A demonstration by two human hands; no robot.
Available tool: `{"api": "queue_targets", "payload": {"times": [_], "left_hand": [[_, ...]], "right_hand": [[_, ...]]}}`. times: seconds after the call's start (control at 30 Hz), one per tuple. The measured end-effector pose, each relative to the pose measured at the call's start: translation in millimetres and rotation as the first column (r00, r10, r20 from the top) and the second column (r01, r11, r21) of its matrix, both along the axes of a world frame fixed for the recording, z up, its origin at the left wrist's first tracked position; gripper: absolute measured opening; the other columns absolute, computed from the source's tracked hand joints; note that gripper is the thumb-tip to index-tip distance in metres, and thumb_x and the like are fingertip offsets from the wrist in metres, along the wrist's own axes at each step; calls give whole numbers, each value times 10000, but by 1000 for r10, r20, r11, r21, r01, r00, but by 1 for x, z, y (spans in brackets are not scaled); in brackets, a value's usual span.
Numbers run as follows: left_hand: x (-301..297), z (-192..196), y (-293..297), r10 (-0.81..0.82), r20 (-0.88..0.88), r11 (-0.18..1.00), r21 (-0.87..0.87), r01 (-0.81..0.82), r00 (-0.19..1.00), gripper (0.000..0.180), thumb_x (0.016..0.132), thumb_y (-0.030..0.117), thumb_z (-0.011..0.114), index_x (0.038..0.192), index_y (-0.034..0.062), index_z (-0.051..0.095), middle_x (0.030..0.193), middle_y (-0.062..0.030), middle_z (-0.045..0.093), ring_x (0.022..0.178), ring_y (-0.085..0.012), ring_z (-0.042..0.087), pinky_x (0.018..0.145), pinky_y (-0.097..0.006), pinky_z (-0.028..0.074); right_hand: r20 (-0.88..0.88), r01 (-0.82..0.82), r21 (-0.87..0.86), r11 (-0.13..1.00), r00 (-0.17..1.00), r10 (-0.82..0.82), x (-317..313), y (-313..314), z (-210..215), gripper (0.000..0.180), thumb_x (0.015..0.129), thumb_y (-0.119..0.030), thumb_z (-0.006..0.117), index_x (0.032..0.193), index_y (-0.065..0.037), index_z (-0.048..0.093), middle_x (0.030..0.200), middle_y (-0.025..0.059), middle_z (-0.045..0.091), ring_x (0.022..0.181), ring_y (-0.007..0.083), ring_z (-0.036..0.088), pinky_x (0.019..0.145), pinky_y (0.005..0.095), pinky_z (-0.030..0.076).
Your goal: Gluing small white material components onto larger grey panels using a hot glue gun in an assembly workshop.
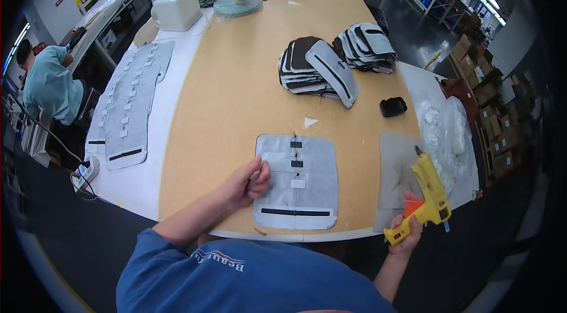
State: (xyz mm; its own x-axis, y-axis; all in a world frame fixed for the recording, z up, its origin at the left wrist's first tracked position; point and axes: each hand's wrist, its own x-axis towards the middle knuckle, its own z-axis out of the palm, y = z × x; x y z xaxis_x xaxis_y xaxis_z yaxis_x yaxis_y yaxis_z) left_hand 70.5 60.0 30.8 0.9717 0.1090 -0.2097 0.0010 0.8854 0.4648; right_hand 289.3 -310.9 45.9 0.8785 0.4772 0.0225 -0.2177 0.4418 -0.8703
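While the right hand (406,243) clamped its fingers round a yellow glue gun (435,192), the left hand (251,183) curled its together (holding anything? I couldn't tell) by the gray fabric panel (321,189) at the table's six o'clock; dark patches (296,164) already lay there, gluing seemingly unfinished.

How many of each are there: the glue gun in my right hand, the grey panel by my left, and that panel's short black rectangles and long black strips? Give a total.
Yellow glue gun: 1
Grey panel: 1
Short black rectangles: 2
Long black strip: 1
Total: 5
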Motion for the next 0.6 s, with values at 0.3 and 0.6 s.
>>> {"api": "queue_targets", "payload": {"times": [0.3,0.6], "left_hand": [[27,-14,33,264,118,-470,882,21,957,224,842,344,739,902,147,651,735,-36,597,686,-187,621,573,-301,482],[25,-17,39,195,168,-567,823,-29,966,397,746,346,808,1099,197,704,713,19,584,635,-161,603,556,-308,486]], "right_hand": [[242,-165,-387,907,931,272,-28,67,13,654,890,-340,654,1372,40,427,1311,235,542,1102,313,618,863,378,515],[-24,-449,-494,745,863,504,-46,112,35,512,898,-140,608,1348,29,432,1169,192,610,1097,282,618,879,357,496]]}}
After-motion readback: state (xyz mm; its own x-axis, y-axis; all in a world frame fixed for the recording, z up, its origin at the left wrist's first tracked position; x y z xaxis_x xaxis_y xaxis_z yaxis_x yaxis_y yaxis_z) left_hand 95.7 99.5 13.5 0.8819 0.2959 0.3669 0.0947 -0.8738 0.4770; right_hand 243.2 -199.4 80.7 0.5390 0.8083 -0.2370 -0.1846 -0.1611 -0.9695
